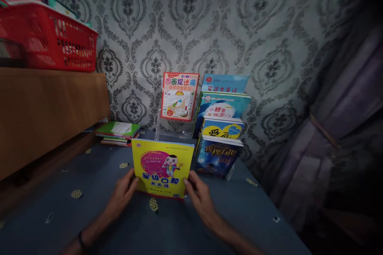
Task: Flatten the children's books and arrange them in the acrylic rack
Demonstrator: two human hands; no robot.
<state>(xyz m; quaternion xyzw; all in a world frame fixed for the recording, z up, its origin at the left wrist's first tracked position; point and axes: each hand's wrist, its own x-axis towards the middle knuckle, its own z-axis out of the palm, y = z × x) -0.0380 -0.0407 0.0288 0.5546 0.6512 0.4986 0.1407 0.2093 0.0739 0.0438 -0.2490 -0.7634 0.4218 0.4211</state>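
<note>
A yellow workbook [163, 167] with a pink circle and a cartoon child on its cover stands upright between my hands, facing me. My left hand [124, 189] grips its lower left edge, and my right hand [201, 193] grips the lower right edge with the thumb on the cover. Behind it, a red-bordered picture book [180, 96] leans on a clear stand [157, 127], whose lower part the workbook hides. To the right, a stepped row of books holds a dark blue book [219, 157], a yellow-and-blue one [209, 128], a teal one [224, 103] and a light blue one [224, 82].
A stack of books [118, 130] lies flat on the dark patterned table [98, 179] at the back left. A wooden cabinet [54, 107] bears a red plastic basket [66, 40]. Patterned wallpaper backs the table, and a tied curtain [323, 127] hangs on the right.
</note>
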